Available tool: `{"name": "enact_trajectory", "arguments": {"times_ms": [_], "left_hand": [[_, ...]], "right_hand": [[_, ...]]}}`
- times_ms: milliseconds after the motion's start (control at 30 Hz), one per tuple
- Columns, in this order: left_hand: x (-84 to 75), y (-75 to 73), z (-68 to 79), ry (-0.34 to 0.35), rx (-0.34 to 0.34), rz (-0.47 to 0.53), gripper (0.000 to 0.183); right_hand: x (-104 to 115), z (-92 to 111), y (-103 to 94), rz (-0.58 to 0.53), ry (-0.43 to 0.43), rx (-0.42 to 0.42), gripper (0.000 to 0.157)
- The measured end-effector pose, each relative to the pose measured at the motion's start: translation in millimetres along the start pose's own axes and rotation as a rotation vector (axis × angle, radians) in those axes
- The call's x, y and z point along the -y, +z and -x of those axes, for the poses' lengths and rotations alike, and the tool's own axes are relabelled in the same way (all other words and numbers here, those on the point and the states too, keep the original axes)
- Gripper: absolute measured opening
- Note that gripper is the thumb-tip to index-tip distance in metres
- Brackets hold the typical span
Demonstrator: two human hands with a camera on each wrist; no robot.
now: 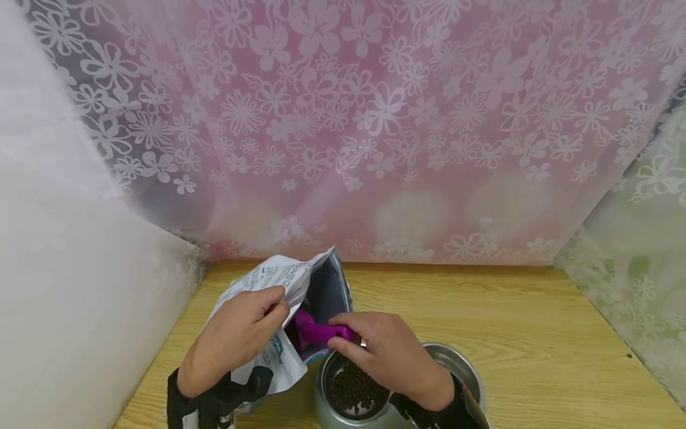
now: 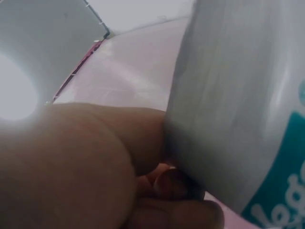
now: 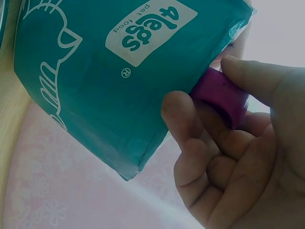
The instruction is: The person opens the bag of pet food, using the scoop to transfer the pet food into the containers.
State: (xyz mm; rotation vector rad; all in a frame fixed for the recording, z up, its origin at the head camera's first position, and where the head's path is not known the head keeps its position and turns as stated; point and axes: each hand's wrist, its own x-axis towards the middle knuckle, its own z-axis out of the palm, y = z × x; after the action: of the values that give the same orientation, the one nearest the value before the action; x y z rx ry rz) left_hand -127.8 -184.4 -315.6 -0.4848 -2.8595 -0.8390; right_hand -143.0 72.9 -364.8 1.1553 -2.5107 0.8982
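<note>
My left hand (image 1: 236, 333) pinches the edge of a pet food bag (image 1: 276, 271), which leans with its mouth facing right. In the left wrist view, the bag (image 2: 228, 95) runs past my curled fingers. The purple scoop (image 1: 324, 333) has its head inside the bag mouth, and its bowl is mostly hidden there. My right hand (image 1: 388, 354) grips the scoop's handle between thumb and fingers. From the right wrist, the handle (image 3: 221, 95) shows beside the bag's teal front (image 3: 105, 95). Below my right hand, brown kibble (image 1: 354, 387) lies in a steel bowl (image 1: 323, 390).
A second steel bowl (image 1: 468, 366) sits to the right, partly behind my right wrist. Both stand on a wooden table (image 1: 525, 333). A pink floral curtain (image 1: 375, 149) hangs at the back, with a white sheet (image 1: 80, 268) on the left and a pale floral sheet (image 1: 648, 286) on the right.
</note>
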Motion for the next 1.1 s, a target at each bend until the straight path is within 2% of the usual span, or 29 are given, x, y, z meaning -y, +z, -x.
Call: {"name": "enact_trajectory", "arguments": {"times_ms": [133, 433, 533, 767, 833, 967, 1100], "left_hand": [[-0.7, -0.2, -0.2, -0.005, 0.008, 0.002, 0.033], [-1.7, -0.4, -1.3, -0.003, 0.010, -0.006, 0.031], [-2.0, -0.6, -1.2, -0.002, 0.008, -0.003, 0.032], [-1.9, 0.9, -0.8, -0.006, 0.008, 0.003, 0.032], [-1.8, 1.4, -0.8, -0.010, 0.012, 0.002, 0.032], [-1.6, 1.9, -1.1, -0.010, 0.009, -0.002, 0.032], [-1.5, 2.4, -1.2, -0.006, -0.001, -0.015, 0.032]], "right_hand": [[-2.4, -0.8, -0.5, -0.019, 0.021, 0.016, 0.027], [-8.4, -1.4, -1.7, -0.099, 0.001, 0.026, 0.026], [-10.5, -1.6, -2.3, -0.139, 0.025, 0.045, 0.026], [-15.9, -2.3, -4.1, -0.283, 0.140, 0.083, 0.025], [-16.0, -2.0, -4.7, -0.307, 0.145, 0.097, 0.025], [-15.7, -1.6, -4.9, -0.322, 0.153, 0.101, 0.025], [-15.9, -2.4, -3.2, -0.293, 0.162, 0.068, 0.024]]}}
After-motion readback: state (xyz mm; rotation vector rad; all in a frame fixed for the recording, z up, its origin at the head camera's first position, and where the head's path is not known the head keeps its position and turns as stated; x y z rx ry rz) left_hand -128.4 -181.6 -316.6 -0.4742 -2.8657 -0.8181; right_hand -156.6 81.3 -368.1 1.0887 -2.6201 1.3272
